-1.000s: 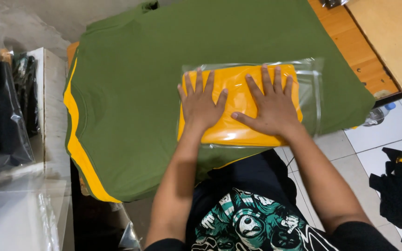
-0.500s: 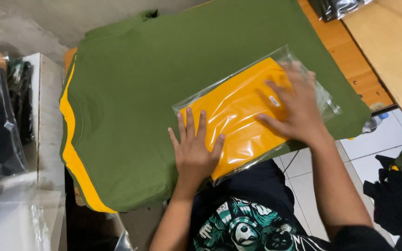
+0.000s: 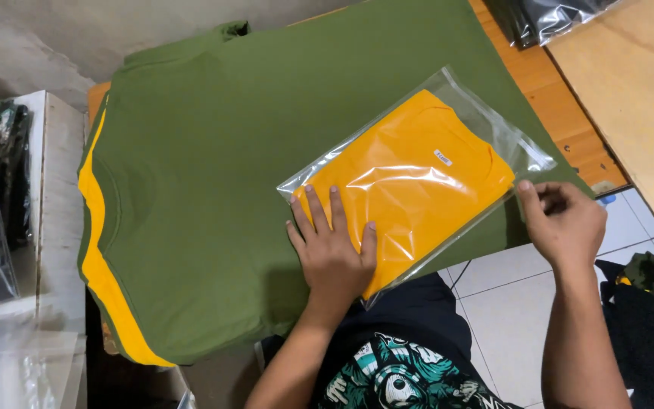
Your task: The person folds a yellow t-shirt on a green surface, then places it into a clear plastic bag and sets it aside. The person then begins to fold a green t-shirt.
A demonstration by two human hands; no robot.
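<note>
Yellow folded shirt in a clear plastic bag (image 3: pixel 410 178) lies tilted on the green shirts spread over the wooden tabletop (image 3: pixel 569 113). My left hand (image 3: pixel 334 250) presses flat, fingers spread, on the bag's near corner. My right hand (image 3: pixel 565 220) pinches the bag's edge in a narrow grip.
</note>
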